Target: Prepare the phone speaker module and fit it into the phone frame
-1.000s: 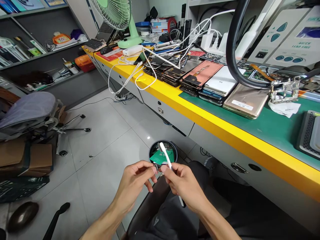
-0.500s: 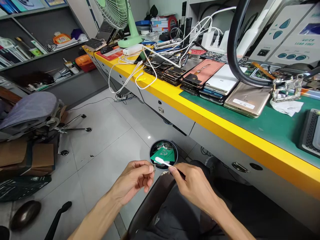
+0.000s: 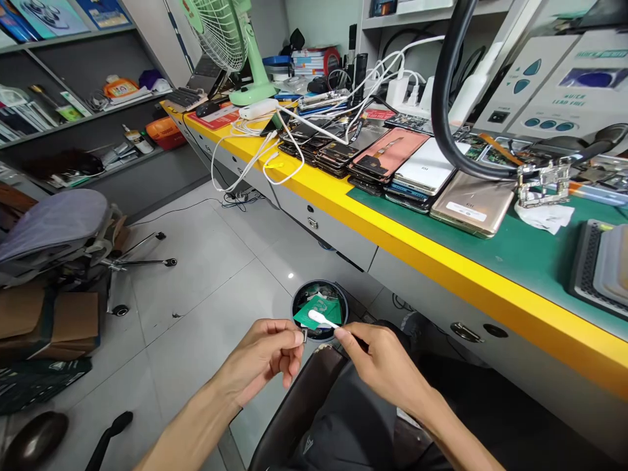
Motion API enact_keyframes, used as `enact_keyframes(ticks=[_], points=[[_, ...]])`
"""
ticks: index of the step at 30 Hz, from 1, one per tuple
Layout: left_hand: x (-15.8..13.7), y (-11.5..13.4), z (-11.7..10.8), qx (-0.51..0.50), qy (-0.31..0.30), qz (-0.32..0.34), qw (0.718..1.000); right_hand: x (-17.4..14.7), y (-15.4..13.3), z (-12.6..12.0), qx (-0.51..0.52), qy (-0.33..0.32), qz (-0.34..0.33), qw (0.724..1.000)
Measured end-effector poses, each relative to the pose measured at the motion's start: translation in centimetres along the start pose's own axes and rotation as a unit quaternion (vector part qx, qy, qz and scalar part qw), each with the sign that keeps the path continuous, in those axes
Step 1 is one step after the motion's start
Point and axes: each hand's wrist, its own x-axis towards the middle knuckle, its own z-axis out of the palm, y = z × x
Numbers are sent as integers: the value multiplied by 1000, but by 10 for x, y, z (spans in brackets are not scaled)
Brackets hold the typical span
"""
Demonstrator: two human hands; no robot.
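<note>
Between thumb and forefinger, my left hand [image 3: 275, 350] pinches a small, dark-edged square part [image 3: 305, 335], too small to name for certain. My right hand [image 3: 377, 356] grips a white cotton swab [image 3: 321, 318] by its stick, its fluffy tip pointing left. The tip is a little above and to the right of the small part, apart from it. Both hands are low, in front of my lap. Behind them on the floor stands a round dark bin [image 3: 294, 302] holding green scraps and other waste.
A yellow-edged bench [image 3: 422, 252] runs along the right, bearing stacked phones [image 3: 478, 199], white cables [image 3: 245, 171], a soldering-type station [image 3: 559, 91] and a green fan [image 3: 252, 65]. A grey chair [image 3: 63, 226] and cardboard boxes [image 3: 73, 320] stand left. A chair armrest [image 3: 304, 399] lies below my hands.
The view has shifted slightly, moving the bench items left. The swab tip has moved a little to the right and away from the small part. Both hands keep their hold.
</note>
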Motion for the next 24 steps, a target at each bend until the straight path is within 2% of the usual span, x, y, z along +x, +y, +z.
enact_keyframes(ticks=[4,9,11,17,20,24], points=[[1,4,1,6,4,8,1000,-4,-2,-3,19,-21,-8,1000],[-7,11,7,42,-26,5,999,-4,-9,-6,52,11,-3,999],[-16,15,10,62,-32,18,997,-7,-14,-8,78,16,3,997],[-46,14,22,107,13,72,992,-33,-35,-5,195,-13,21,981],[-64,11,30,127,-6,66,990,-46,-49,5,245,-32,28,969],[-94,9,37,139,-51,60,987,-60,-66,18,276,-57,5,960]])
